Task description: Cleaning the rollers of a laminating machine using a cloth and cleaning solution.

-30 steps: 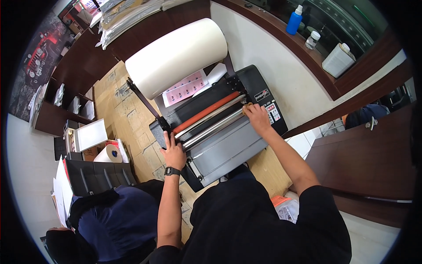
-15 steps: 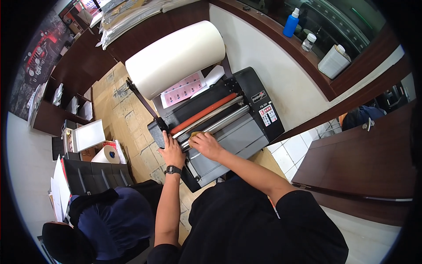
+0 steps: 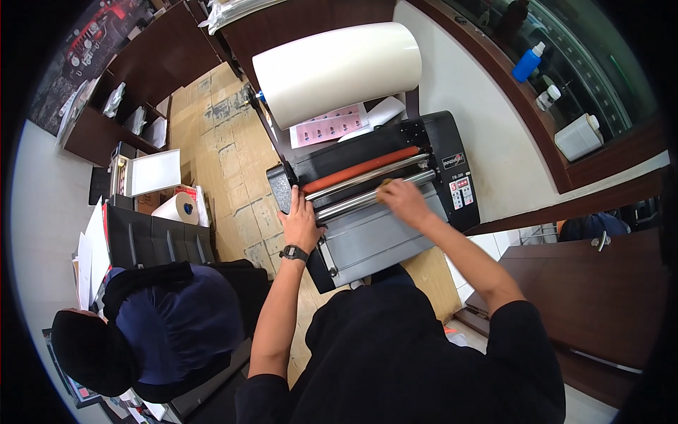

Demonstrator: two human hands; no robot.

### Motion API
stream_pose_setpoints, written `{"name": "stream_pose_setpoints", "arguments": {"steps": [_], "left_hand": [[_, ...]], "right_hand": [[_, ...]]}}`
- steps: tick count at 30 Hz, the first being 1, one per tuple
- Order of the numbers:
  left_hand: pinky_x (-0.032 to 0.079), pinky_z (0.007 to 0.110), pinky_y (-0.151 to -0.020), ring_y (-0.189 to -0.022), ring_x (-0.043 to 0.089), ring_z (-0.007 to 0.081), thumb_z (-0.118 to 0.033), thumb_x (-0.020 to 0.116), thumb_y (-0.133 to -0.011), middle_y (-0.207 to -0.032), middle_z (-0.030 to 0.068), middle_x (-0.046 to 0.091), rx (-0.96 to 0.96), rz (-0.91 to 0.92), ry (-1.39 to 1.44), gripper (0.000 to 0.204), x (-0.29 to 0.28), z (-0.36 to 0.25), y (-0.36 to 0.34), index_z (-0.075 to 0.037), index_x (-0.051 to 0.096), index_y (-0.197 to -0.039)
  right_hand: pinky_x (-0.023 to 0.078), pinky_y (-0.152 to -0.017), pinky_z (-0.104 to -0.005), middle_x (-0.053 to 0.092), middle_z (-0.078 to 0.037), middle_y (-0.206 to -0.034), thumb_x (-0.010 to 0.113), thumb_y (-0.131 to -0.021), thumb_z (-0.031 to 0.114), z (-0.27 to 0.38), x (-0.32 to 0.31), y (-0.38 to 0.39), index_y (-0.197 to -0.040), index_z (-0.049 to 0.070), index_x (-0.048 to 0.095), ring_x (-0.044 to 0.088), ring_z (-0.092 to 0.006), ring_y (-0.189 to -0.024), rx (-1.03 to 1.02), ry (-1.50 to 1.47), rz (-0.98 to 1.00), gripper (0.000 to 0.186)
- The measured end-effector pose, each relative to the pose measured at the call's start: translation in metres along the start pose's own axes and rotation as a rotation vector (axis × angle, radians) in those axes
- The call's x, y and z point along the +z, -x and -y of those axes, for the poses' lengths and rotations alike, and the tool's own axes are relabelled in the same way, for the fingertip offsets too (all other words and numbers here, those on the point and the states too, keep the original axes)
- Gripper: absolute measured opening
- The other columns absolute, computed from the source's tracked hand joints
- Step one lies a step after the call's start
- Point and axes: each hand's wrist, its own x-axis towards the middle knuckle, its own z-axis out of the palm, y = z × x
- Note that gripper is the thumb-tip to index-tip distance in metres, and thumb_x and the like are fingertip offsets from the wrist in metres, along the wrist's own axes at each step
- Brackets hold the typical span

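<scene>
A black and grey roll laminator [image 3: 367,233] stands in front of me. It has a red roller [image 3: 360,169] and shiny metal rollers [image 3: 353,201]. With bent fingers, my right hand [image 3: 406,203] presses a small yellowish-brown pad [image 3: 383,186] on the front metal roller, right of its middle; whether it is a sponge or a folded cloth is unclear. At the rollers' left end lies my left hand [image 3: 300,225], its fingers stretched out on the machine and holding nothing. Above the laminator hangs a large white film roll [image 3: 339,74].
Pink printed sheets [image 3: 330,127] lie behind the rollers. On the right ledge stand a blue spray bottle [image 3: 527,63], a small clear bottle [image 3: 548,97] and a white can [image 3: 579,138]. A person in dark blue [image 3: 176,321] sits at the left, beside black drawers [image 3: 152,237].
My right hand has slid the pad rightward along the front metal roller. My left hand stays at the rollers' left end. The whole view has shifted, so the laminator sits farther right.
</scene>
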Motion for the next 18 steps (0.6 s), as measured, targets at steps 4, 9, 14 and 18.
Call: {"name": "stream_pose_setpoints", "arguments": {"steps": [4,9,14,18], "left_hand": [[0.042,0.067,-0.095,-0.157,0.012,0.0217,-0.040,0.093,-0.058,-0.162,0.0098,0.035,0.091,0.090,0.093,0.082,-0.015,0.013,0.002,-0.002,0.058,-0.122],[0.042,0.067,-0.095,-0.157,0.012,0.0212,-0.034,0.091,-0.060,-0.165,0.0054,0.029,0.130,0.119,0.124,0.071,-0.017,0.022,-0.001,-0.001,0.063,-0.117],[0.042,0.065,-0.099,-0.157,0.011,0.0213,-0.028,0.087,-0.065,-0.166,0.0059,0.028,0.120,0.082,0.061,0.058,-0.010,0.021,0.003,-0.003,0.069,-0.114],[0.041,0.070,-0.096,-0.157,0.009,0.0250,-0.022,0.086,-0.065,-0.165,0.0071,0.027,0.113,0.053,0.058,0.051,-0.003,0.016,0.000,-0.001,0.070,-0.110]], "right_hand": [[0.048,-0.089,-0.0374,0.063,-0.003,-0.106,0.061,-0.086,0.014,0.088,0.043,-0.044,-0.105,0.013,0.070,0.058,-0.0225,-0.108,-0.100,-0.144,-0.131,0.022],[0.047,-0.088,-0.0365,0.064,-0.001,-0.112,0.063,-0.083,0.016,0.138,0.063,-0.070,-0.102,0.014,0.070,0.057,-0.0202,-0.109,-0.138,-0.206,-0.026,0.020],[0.048,-0.086,-0.0367,0.066,-0.001,-0.108,0.063,-0.084,0.012,0.056,0.029,-0.032,-0.110,0.014,0.069,0.060,-0.0223,-0.104,-0.096,-0.124,-0.096,0.026],[0.047,-0.085,-0.0373,0.066,-0.001,-0.108,0.065,-0.084,0.010,-0.031,-0.017,0.014,-0.114,0.013,0.069,0.060,-0.0220,-0.105,0.074,0.073,-0.026,0.031]]}}
